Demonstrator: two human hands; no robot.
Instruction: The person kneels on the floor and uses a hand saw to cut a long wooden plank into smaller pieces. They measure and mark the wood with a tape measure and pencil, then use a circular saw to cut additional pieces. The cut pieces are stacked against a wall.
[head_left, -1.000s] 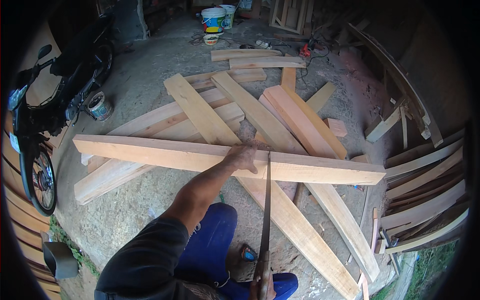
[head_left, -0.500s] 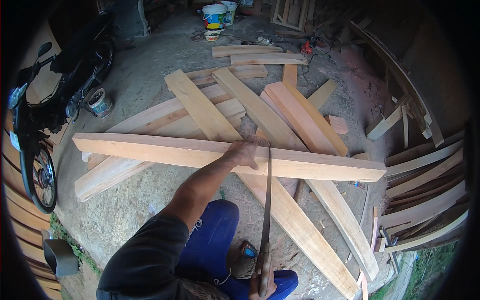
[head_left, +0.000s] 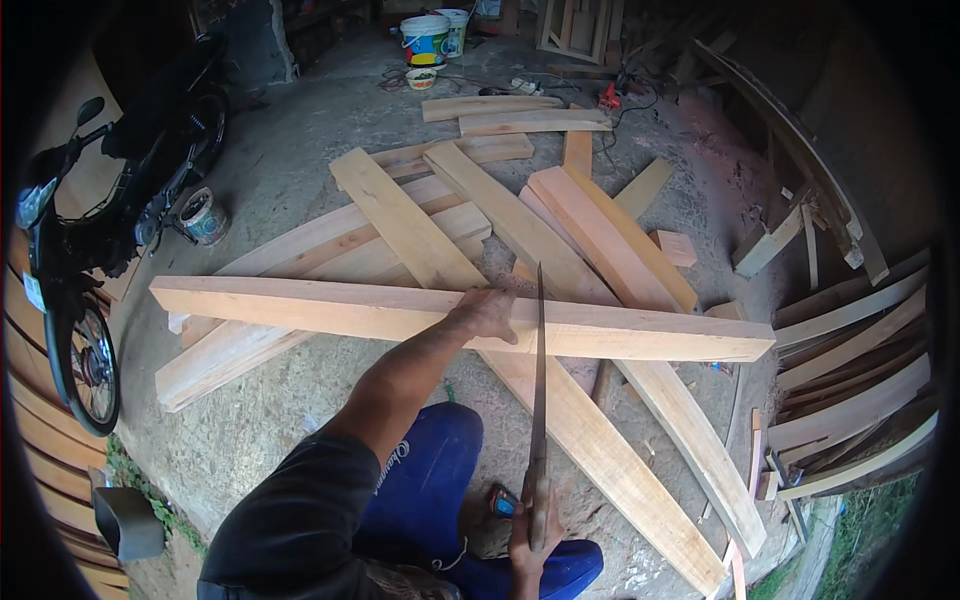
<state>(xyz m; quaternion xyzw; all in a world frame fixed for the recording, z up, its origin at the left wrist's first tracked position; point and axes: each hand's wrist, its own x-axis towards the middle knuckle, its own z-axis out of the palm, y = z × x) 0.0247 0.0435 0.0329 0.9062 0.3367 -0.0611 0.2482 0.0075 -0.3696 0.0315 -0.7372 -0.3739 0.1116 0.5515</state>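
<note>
A long pale wooden beam (head_left: pixel 300 305) lies crosswise over other planks in front of me. My left hand (head_left: pixel 485 315) grips it near the middle, fingers over the top edge and thumb on the near face. Just right of that hand, a handsaw (head_left: pixel 540 400) stands with its narrow blade across the beam, seen nearly edge-on. Near the lower edge my right hand (head_left: pixel 530 540) is closed round the saw's wooden handle. Beneath the beam, a plank (head_left: pixel 610 470) slants toward the lower right, with another plank (head_left: pixel 690 455) beside it. A tape measure (head_left: pixel 503 502) lies on the floor by my knee.
A motorbike (head_left: pixel 130 170) stands at the left, a paint bucket (head_left: pixel 204 217) beside it. More buckets (head_left: pixel 425 42) and a red power tool (head_left: pixel 610 97) with a cord are at the back. Stacked boards (head_left: pixel 850 400) line the right; a leaning timber (head_left: pixel 790 120) rises above them.
The saw has slid forward, away from me; its tip reaches farther past the beam and my right hand is higher in view. My left hand keeps its hold on the beam.
</note>
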